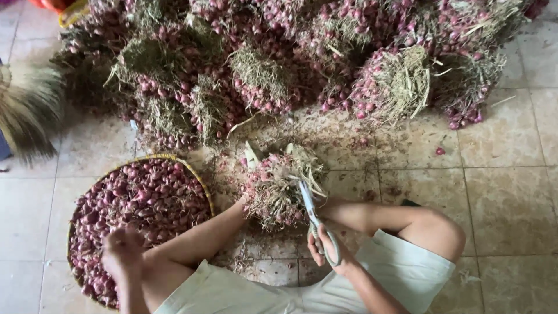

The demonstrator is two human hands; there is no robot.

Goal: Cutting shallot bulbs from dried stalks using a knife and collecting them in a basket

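Head view: right hand (326,249) grips scissors (317,224), snipping a shallot bunch (276,186); left hand (122,251) is clenched over the basket (174,158) at eight o'clock. Basket well filled, but a big pile of bunches (279,64) waits at twelve.

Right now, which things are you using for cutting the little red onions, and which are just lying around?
In use:
scissors in the right hand
onion bunch being cut
basket of loose onions
left hand over the basket

Lying about:
pile of bunches
broom
stray onion on the floor tiles

Pale mint shorts, bare arms and legs.
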